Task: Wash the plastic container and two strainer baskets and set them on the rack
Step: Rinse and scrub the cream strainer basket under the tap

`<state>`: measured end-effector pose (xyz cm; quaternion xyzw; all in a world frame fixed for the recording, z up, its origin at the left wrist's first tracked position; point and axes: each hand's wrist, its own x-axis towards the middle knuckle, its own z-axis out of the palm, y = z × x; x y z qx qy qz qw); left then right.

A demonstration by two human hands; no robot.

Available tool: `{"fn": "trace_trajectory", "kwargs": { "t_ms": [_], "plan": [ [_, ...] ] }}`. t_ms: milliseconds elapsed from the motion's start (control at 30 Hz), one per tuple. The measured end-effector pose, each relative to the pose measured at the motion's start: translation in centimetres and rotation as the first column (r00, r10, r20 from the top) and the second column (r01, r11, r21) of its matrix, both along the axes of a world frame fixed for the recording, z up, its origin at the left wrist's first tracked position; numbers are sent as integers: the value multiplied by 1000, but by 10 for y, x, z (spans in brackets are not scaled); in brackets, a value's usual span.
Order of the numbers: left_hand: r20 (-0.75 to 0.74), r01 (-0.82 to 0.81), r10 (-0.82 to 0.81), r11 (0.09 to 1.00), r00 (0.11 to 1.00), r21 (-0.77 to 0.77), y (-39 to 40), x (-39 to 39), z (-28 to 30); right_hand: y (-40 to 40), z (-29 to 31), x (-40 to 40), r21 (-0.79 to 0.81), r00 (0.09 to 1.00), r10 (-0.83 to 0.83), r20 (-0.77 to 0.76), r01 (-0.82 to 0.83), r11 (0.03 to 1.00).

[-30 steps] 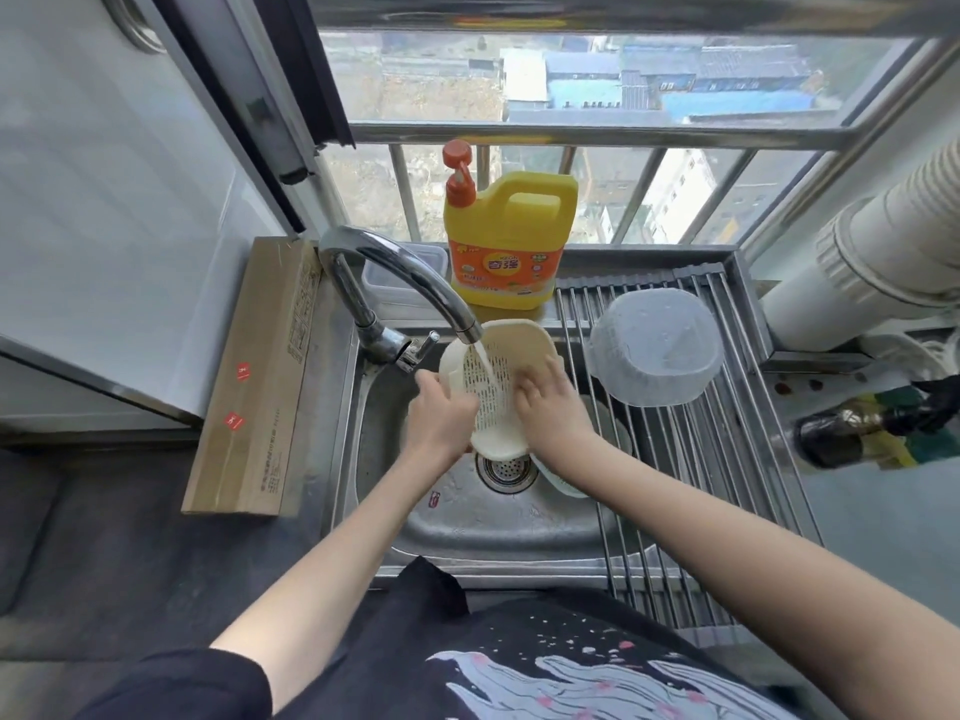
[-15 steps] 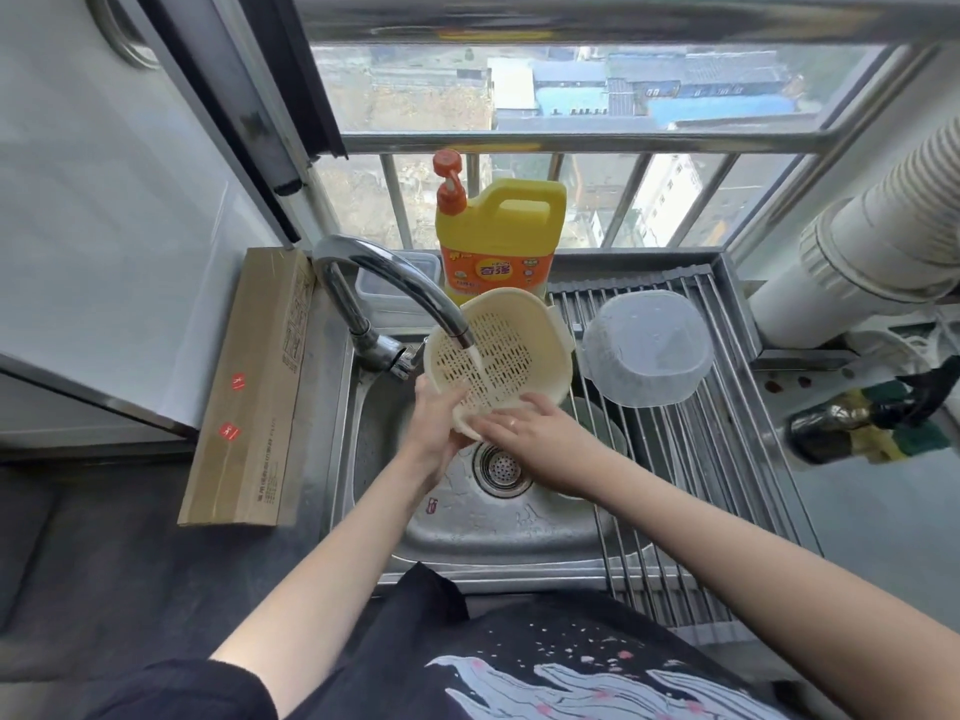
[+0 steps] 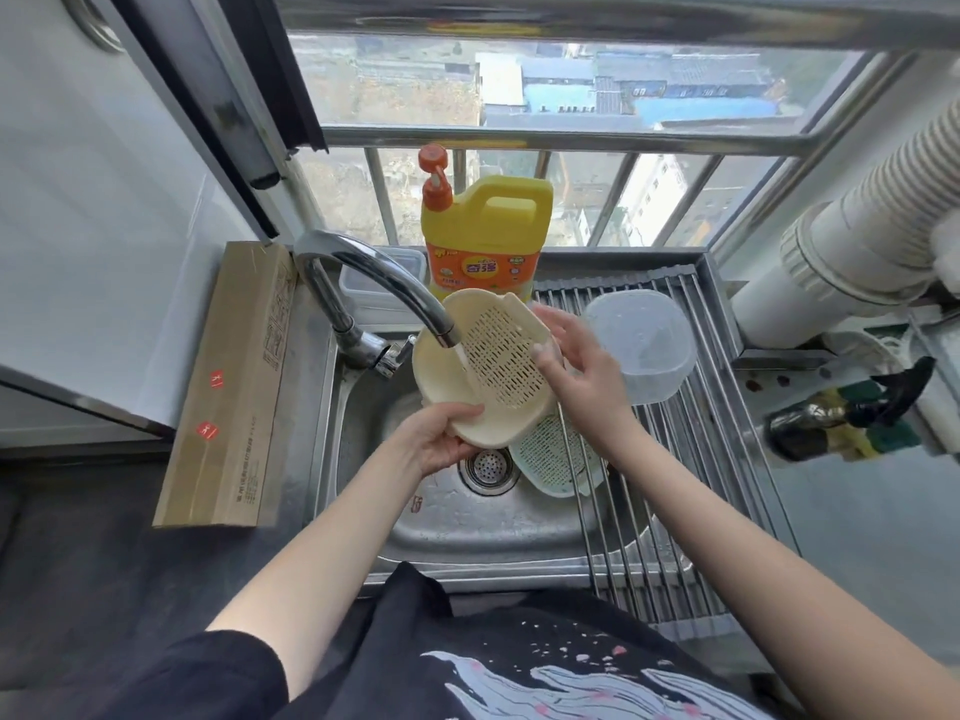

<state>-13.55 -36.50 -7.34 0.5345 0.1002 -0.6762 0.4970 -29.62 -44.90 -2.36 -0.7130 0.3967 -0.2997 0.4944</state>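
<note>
Cream strainer basket [image 3: 498, 366] held tilted over the steel sink [image 3: 467, 527], centre of frame, its perforated inside facing the camera. Water runs from the chrome faucet [image 3: 374, 283] onto the mesh. Left hand [image 3: 436, 439] grips the lower rim, fingers curled under it. Right hand [image 3: 582, 366] holds the right rim, thumb on the mesh, fingers wrapped behind.

Second strainer basket [image 3: 556, 459], pale, lies in the sink just below the first, right of the drain [image 3: 485, 467], partly under the rods of the roll-up drying rack [image 3: 701, 485]. The rack spans the right part of the sink. Clear plastic container [image 3: 644, 345] sits upside down on the rack, right of centre.

Yellow detergent jug [image 3: 488, 236] with orange pump stands behind the sink at the window ledge; a small clear box [image 3: 374, 283] beside it, left. Long cardboard box [image 3: 234, 387] lies on the dark bench [image 3: 104, 563], left of frame. Barred window above shows rooftops. White ribbed duct [image 3: 857, 252] at upper right; dark bottle [image 3: 810, 423] at right edge.
</note>
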Motion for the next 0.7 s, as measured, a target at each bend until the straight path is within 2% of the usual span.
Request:
{"fn": "trace_trajectory", "kwargs": {
  "t_ms": [67, 200, 233, 267, 300, 367, 400, 433, 467, 533, 567, 600, 633, 667, 700],
  "plan": [
    [74, 10, -14, 999, 997, 52, -6, 2, 2, -3, -6, -2, 81, 998, -50, -28, 52, 995],
    [279, 86, -94, 995, 956, 40, -12, 3, 6, -4, -19, -12, 169, 964, -119, -239, 162, 972],
    [345, 114, -110, 993, 932, 8, -13, 5, 5, -4, -22, -15, 279, 960, -128, -249, 198, 940],
    [422, 142, -117, 989, 899, -29, -11, 8, 6, -5, -25, -16, 449, 967, -146, -211, 229, 864],
    [509, 164, -112, 985, 853, -58, -7, 10, 7, -6, -26, -17, 643, 975, -173, -141, 223, 733],
    [688, 254, -110, 961, 717, -112, 7, 12, 9, -10, -29, -20, 903, 964, -264, -19, 130, 409],
    [774, 328, -115, 937, 622, -124, 15, 12, 8, -14, -34, -20, 958, 955, -295, 10, 76, 278],
    [859, 406, -121, 908, 497, -107, 23, 10, 8, -16, -36, -19, 982, 958, -286, 34, 21, 189],
    [934, 491, -132, 870, 333, -52, 31, 8, 7, -16, -39, -15, 989, 973, -223, 60, -29, 142],
    [994, 646, -104, 757, -30, 99, 45, 7, 5, -13, -41, -4, 990, 996, -37, 86, -81, 118],
    [985, 692, -89, 702, -148, 167, 51, 8, 3, -11, -40, 3, 989, 998, 30, 62, -65, 133],
    [977, 714, -84, 670, -198, 203, 57, 10, 3, -8, -40, 9, 987, 999, 40, 29, -35, 156],
    [976, 719, -95, 663, -196, 209, 63, 11, 3, -5, -40, 13, 984, 1000, 22, 9, -13, 176],
    [983, 706, -112, 684, -146, 183, 68, 10, 5, -2, -41, 16, 981, 1000, 0, 24, -24, 192],
    [988, 676, -146, 722, -59, 147, 72, 10, 7, 1, -40, 18, 976, 998, -19, 62, -57, 211]
  ]
}}
